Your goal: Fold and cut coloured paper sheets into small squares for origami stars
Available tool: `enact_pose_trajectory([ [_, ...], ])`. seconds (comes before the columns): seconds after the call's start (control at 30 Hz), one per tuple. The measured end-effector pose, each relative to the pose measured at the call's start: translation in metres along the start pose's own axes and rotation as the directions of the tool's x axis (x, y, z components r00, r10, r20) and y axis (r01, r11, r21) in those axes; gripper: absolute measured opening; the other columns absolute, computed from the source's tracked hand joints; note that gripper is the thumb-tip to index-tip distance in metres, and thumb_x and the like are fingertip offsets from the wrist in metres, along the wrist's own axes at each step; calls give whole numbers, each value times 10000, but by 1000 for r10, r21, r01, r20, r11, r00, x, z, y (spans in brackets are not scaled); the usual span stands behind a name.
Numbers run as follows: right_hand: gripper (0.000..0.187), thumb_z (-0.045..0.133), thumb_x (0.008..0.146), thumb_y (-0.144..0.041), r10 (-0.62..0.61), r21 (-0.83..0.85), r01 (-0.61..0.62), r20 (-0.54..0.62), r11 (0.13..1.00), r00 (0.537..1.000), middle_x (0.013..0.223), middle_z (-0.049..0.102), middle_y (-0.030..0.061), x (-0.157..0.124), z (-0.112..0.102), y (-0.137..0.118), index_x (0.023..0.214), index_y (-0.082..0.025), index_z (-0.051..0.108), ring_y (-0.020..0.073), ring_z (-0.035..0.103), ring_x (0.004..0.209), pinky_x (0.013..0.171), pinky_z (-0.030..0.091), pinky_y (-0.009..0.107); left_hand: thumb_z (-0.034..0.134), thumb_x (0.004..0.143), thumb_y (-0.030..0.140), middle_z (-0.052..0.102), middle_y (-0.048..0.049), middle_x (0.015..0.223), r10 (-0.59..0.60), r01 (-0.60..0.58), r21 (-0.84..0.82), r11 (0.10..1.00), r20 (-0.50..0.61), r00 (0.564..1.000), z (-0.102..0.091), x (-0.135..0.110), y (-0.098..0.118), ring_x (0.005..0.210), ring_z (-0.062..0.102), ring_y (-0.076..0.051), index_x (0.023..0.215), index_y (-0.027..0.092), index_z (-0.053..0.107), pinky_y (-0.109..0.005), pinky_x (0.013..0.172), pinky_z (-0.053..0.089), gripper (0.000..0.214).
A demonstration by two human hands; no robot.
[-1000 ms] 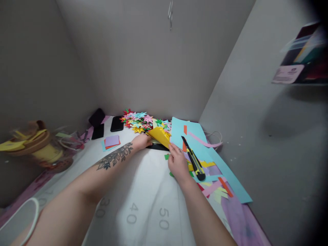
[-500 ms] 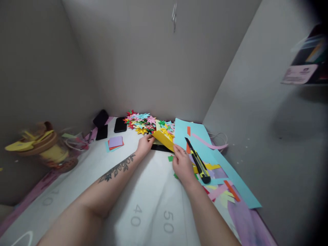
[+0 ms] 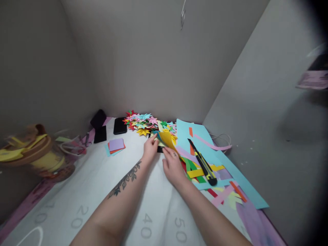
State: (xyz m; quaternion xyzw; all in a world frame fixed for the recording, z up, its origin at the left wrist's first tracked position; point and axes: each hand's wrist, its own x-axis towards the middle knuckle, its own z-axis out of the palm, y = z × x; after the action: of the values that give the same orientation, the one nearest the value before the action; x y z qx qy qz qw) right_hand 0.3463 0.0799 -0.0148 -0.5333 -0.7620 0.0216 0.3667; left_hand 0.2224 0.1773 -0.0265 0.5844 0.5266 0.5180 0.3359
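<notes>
The yellow sheet [image 3: 167, 140] is at the centre of the work, raised and tilted above a black piece [image 3: 160, 149] whose end shows at seven o'clock from it. I take all clock directions from this sheet, with twelve at the far wall. A blue patch shows at its left corner; I cannot tell whether this is a second paper.

The left hand [image 3: 150, 147] is at eight o'clock, its fingertips at the left edge of the sheet. The right hand [image 3: 174, 168] is between five and six, its fingers bent at the near edge. For neither grip can I tell if it really pinches the paper or only rests on it.

The step in hand is, in my judgement, the handling of this sheet over the black piece. The next move seems to call for light, even control from both hands, so that the paper does not crease or slip.

Farther out, a large light-blue sheet [image 3: 200, 129] extends from two to four o'clock. The cutter [image 3: 205, 166] lies at four, with loose strips [image 3: 196, 173] around it. The stars [image 3: 143, 119] lie heaped at ten, the small squares [image 3: 116, 144] at nine on the worktop [image 3: 84, 171].
</notes>
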Motion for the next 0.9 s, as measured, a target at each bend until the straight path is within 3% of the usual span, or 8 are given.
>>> enact_pose_trajectory([
  [0.1,465,397,853,-99,69,-50,-73,-69,996,995,1275,564,190,32,19,7,1295,-65,537,275,484,1192,1030,404,443,538,830,146,647,-97,1231,-23,23,0,1000,-16,1000,-2,2,-2,1110,603,-218,1124,169,656,-381,1006,451,318],
  [0.2,416,391,871,-115,109,-72,-119,-132,990,985,1161,613,178,53,31,7,1232,-98,596,276,526,1084,967,436,445,545,835,179,684,-100,1126,-76,75,-21,997,-42,996,-3,4,-6,969,657,-208,1087,165,644,-374,911,511,271],
  [0.33,317,427,899,-174,98,-107,-122,-209,987,973,1131,591,157,54,34,-4,1077,-184,689,288,503,1059,946,419,475,561,849,244,691,-86,1026,-139,132,-90,987,-70,988,-1,7,-11,890,672,-184,1020,170,598,-318,805,544,189],
  [0.5,432,520,875,-259,45,-206,-153,-452,966,891,1357,462,197,43,21,-13,1295,-159,535,350,389,1264,1006,324,530,537,870,248,666,-85,1063,-220,197,-221,955,-82,972,2,9,-13,945,661,-162,1095,188,488,-294,810,541,237],
  [0.6,445,512,894,-347,101,-158,-153,-297,976,949,1112,653,160,44,10,-15,1285,-134,530,281,593,1002,861,429,390,496,883,240,681,-81,1008,-270,249,-302,920,-31,962,-2,8,-12,877,683,-154,1138,180,454,-275,748,553,265],
  [0.7,322,415,948,-395,216,-153,-222,-50,963,975,763,702,43,50,1,-15,1005,-215,675,193,617,681,631,419,271,496,867,237,695,-65,902,-319,306,-352,884,23,947,-9,8,-10,750,697,-161,1166,166,450,-273,651,555,312],
  [0.77,325,397,958,-328,263,-200,-251,37,947,964,735,696,36,53,-1,-14,875,-228,694,184,611,666,594,398,258,534,835,233,696,-56,842,-342,336,-373,865,52,938,-13,8,-9,692,695,-167,1171,156,453,-277,612,549,355],
  [0.9,209,519,885,-185,195,-206,-166,130,964,972,902,704,56,55,5,-9,908,-228,722,207,612,886,736,434,267,583,785,238,693,-50,773,-358,357,-382,852,71,931,-18,11,-8,655,690,-177,1158,148,455,-289,592,541,405],
])
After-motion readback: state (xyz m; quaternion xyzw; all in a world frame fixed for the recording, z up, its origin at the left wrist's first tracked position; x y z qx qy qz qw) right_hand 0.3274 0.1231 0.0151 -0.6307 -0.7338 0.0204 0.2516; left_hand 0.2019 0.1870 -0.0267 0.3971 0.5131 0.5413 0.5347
